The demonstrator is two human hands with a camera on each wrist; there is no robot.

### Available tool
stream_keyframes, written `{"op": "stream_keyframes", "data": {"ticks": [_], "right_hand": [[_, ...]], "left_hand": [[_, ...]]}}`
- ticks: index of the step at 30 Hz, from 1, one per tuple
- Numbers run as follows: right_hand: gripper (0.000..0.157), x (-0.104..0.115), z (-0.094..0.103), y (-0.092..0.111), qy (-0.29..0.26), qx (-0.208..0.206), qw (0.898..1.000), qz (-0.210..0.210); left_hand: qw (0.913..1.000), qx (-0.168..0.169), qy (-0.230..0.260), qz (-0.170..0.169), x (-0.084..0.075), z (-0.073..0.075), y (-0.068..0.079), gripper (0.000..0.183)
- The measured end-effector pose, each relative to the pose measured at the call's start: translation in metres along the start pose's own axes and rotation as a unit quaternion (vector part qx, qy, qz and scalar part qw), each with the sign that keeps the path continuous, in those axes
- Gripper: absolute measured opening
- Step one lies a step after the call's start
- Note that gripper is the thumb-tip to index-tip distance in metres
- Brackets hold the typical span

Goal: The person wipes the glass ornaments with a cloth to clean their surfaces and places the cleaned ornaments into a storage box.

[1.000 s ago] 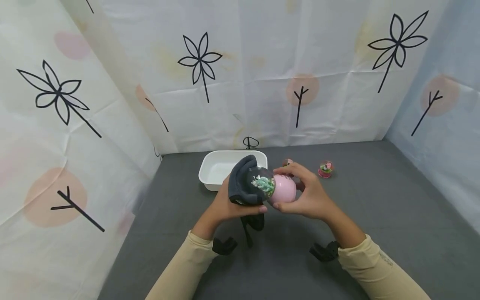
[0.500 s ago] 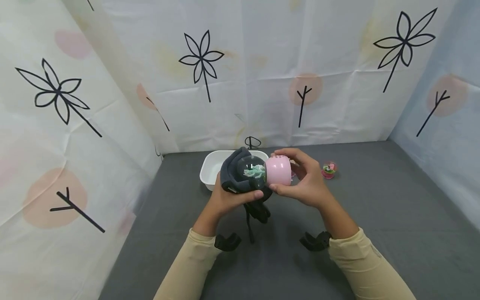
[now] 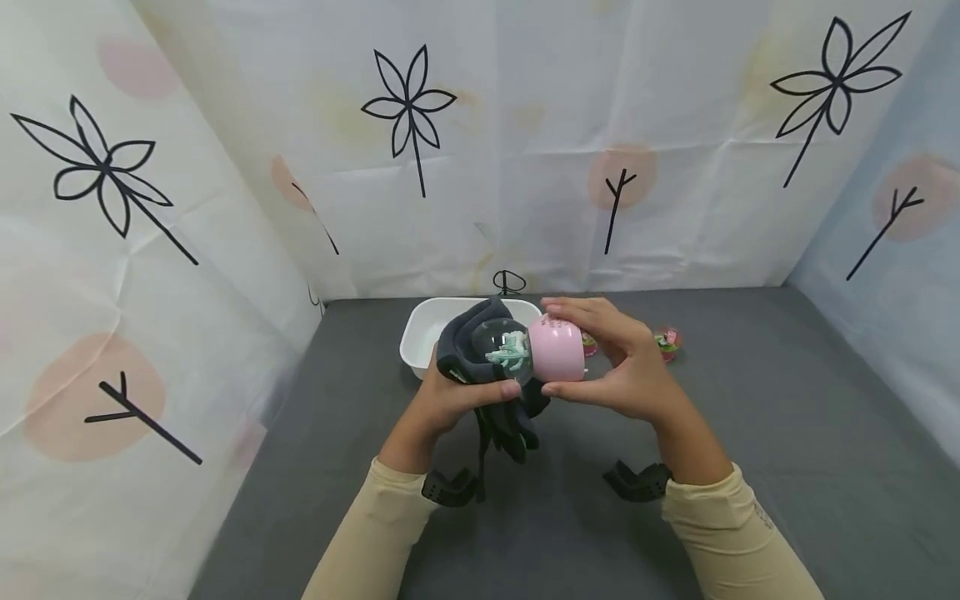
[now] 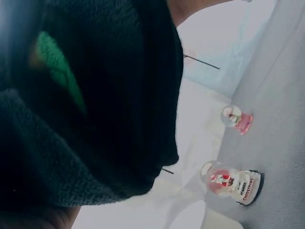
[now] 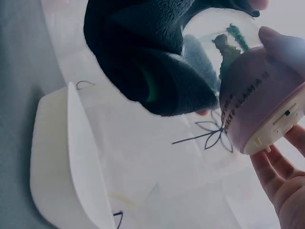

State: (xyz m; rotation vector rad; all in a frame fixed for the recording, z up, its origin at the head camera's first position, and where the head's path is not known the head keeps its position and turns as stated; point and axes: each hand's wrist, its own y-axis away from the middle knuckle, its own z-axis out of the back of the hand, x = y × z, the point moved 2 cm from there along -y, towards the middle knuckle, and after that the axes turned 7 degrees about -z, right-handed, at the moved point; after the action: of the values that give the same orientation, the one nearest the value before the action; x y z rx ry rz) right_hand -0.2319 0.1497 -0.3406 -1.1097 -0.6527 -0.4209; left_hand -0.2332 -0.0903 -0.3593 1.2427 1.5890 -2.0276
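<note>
We see the snow globe (image 3: 557, 348) lifted above the bench (image 3: 810, 467), between the two hands, lying on its side with its pink base toward the bench's right edge and its clear dome (image 3: 511, 350) toward the left. The left hand (image 3: 450, 402) grips a dark cloth (image 3: 463, 340) that curves around the dome, thumb along the near side; its other fingers are mostly hidden from us. A green patch shows inside a fold, and loose ends hang below. The right hand (image 3: 637, 379) grasps the pink base, thumb below and fingers above. From the right wrist we can make out lettering around the base and a small switch underneath.

Behind the left hand, partly covered, a white tub (image 3: 411, 357) sits near the bench's far edge, left of its middle. From the left wrist we see two smaller globes upright on the bench: a pink-based globe (image 4: 238, 119) and, closer to the tub, a white-based globe (image 4: 233, 183) with lettering. A patterned sheet (image 3: 525, 108) hangs behind the far edge.
</note>
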Motion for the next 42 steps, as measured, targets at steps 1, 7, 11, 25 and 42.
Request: {"op": "stream_keyframes", "data": {"ticks": [1, 7, 11, 25, 42], "right_hand": [[0.088, 0.0, 0.001, 0.001, -0.003, 0.001, 1.0, -0.004], [0.077, -0.003, 0.0, 0.003, -0.027, 0.003, 0.999, -0.019], [0.06, -0.007, -0.003, 0.002, -0.059, -0.009, 0.997, -0.05], [0.026, -0.009, -0.012, 0.002, -0.151, -0.017, 0.949, -0.277], [0.079, -0.001, -0.013, 0.001, -0.056, 0.017, 0.995, -0.087]], "left_hand": [[1.0, 0.0, -0.002, -0.004, -0.001, -0.001, -0.001, 0.076], [0.9994, -0.012, 0.0, -0.032, -0.003, -0.006, -0.004, 0.063], [0.9982, -0.034, -0.021, -0.044, -0.007, -0.005, -0.003, 0.07], [0.9925, -0.025, -0.104, -0.06, -0.012, 0.0, 0.0, 0.078], [0.9992, -0.015, -0.017, -0.034, -0.009, 0.008, 0.0, 0.075]]}}
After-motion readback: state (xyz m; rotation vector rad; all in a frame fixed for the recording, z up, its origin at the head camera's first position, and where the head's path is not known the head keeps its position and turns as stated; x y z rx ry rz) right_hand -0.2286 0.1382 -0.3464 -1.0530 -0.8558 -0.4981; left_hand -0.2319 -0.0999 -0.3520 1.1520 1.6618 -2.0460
